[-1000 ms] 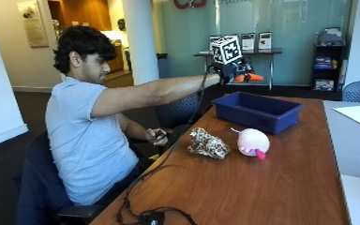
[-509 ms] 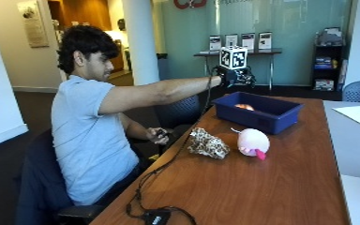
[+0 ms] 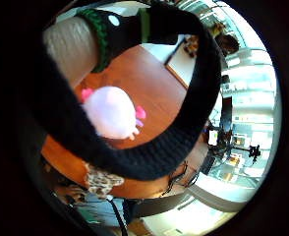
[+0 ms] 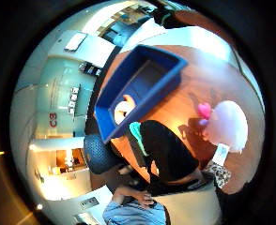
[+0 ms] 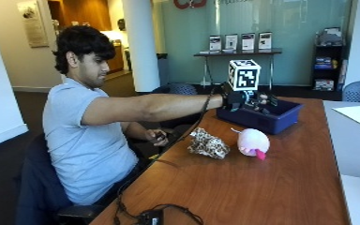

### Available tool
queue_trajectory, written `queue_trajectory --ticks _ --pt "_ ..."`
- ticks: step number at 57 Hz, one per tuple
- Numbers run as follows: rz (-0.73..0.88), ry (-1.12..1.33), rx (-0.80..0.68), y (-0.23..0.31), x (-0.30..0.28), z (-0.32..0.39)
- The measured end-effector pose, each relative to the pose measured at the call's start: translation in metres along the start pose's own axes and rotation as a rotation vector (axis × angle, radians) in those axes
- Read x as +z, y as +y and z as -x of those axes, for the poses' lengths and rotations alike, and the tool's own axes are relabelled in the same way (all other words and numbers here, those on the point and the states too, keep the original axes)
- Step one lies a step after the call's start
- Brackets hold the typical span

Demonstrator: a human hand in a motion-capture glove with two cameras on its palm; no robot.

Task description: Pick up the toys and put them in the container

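Toys lay on the table (image 5: 280, 187): a spotted one (image 5: 207, 143) to the left, a pink one (image 5: 253, 142) right of it, and one (image 4: 124, 108) inside the blue bin (image 5: 268, 116). Over the bin, the gloved hand (image 5: 247, 99) hovered; whether it was open or closed could not be told

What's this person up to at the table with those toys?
A person seated at the wooden table is clearing toys into a blue bin. The gloved right hand is stretched out over the bin, which already has a toy inside. A pink plush toy and a spotted plush toy lie on the table beside the bin, not yet picked up.
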State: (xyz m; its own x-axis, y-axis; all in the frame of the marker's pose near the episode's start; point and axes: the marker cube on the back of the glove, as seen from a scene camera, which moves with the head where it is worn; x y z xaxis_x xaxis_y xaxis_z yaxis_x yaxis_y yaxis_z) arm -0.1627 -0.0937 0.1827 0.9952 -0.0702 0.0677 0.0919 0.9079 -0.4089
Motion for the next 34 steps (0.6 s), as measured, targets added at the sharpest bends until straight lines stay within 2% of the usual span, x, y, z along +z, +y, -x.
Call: queue_trajectory --ticks 13,24,34 --pt "0.151 0.002 0.065 0.008 0.061 -0.041" --pt "0.385 0.068 0.083 0.009 0.121 -0.041" --pt "0.165 0.118 0.0 0.002 0.12 -0.036"
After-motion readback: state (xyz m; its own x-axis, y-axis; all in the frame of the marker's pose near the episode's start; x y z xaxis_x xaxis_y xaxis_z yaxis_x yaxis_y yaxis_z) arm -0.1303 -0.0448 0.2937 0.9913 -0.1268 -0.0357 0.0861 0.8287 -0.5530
